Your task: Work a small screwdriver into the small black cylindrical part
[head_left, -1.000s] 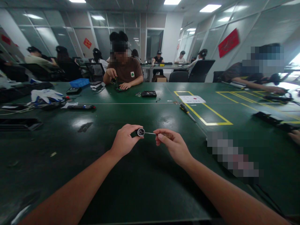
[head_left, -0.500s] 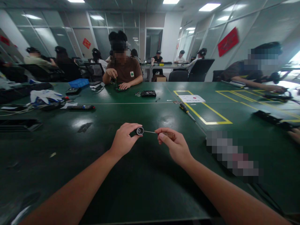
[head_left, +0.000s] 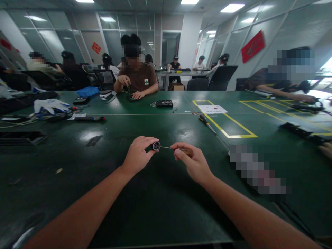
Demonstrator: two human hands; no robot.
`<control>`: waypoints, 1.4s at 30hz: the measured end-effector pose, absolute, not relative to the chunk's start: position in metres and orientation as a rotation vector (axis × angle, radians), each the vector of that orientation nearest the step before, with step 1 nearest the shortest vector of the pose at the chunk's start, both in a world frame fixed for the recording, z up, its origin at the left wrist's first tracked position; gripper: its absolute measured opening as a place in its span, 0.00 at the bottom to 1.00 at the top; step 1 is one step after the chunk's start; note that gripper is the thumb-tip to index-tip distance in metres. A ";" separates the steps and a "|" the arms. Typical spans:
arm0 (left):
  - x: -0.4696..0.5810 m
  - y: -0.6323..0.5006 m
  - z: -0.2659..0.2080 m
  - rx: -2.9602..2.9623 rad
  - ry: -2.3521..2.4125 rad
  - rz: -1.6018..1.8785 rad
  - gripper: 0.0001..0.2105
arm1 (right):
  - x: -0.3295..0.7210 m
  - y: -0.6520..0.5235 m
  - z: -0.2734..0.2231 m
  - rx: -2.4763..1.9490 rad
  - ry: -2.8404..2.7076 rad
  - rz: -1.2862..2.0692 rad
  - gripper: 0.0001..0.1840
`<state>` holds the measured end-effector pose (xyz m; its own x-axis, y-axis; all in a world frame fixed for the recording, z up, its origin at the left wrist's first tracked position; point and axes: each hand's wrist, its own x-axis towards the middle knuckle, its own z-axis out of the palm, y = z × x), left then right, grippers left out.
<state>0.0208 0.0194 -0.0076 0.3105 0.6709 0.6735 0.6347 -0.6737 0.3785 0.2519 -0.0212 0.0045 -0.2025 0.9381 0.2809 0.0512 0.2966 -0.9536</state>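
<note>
Between the thumb and fingers of my left hand (head_left: 138, 154) is a small dark round part (head_left: 156, 146) with a lighter rim, its hollow face turned toward me. My right hand (head_left: 193, 162) is closed round the brownish, see-through handle of a screwdriver (head_left: 185, 151). The thin metal shaft points left, and its tip is at the right edge of the round part. Whether the tip goes inside cannot be made out. Both hands are above the green table (head_left: 155, 211).
A yellow-and-black screwdriver (head_left: 207, 123) and a white sheet (head_left: 213, 109) lie beyond my right hand. Left are a marker-like tool (head_left: 89, 118), white-blue gloves (head_left: 50, 106) and a blue bin (head_left: 87, 91). A person (head_left: 138, 77) works opposite; a blurred-out object (head_left: 259, 173) lies right.
The round part has shifted very slightly right and down and is turned a little in my left hand. The screwdriver in my right hand has tilted slightly and moved a touch left.
</note>
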 end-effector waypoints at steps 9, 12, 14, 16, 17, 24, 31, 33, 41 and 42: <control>0.021 0.020 -0.007 2.519 1.205 1.348 0.14 | 0.251 -0.020 0.004 -0.915 -1.518 1.106 0.11; 0.021 0.019 -0.006 2.531 1.203 1.348 0.14 | 0.251 -0.021 0.004 -0.916 -1.524 1.105 0.10; 0.021 0.019 -0.005 2.539 1.207 1.345 0.14 | 0.251 -0.021 0.004 -0.923 -1.541 1.092 0.10; 0.021 0.018 -0.004 2.544 1.215 1.335 0.14 | 0.252 -0.021 0.003 -0.934 -1.563 1.074 0.11; 0.021 0.018 -0.004 2.544 1.221 1.329 0.14 | 0.252 -0.021 0.003 -0.941 -1.572 1.065 0.11; 0.021 0.019 -0.005 2.540 1.210 1.315 0.14 | 0.253 -0.024 0.007 -0.991 -1.614 1.009 0.11; 0.021 0.020 -0.007 2.577 1.189 1.327 0.14 | 0.252 -0.022 0.005 -1.033 -1.637 0.954 0.11; 0.021 0.020 -0.008 2.586 1.176 1.346 0.14 | 0.252 -0.022 0.005 -1.028 -1.628 0.973 0.11; 0.020 0.020 -0.006 2.515 1.222 1.327 0.14 | 0.249 -0.011 0.005 -0.822 -1.203 1.411 0.11; 0.020 0.021 -0.006 2.512 1.229 1.334 0.13 | 0.249 -0.009 0.006 -0.803 -1.104 1.489 0.10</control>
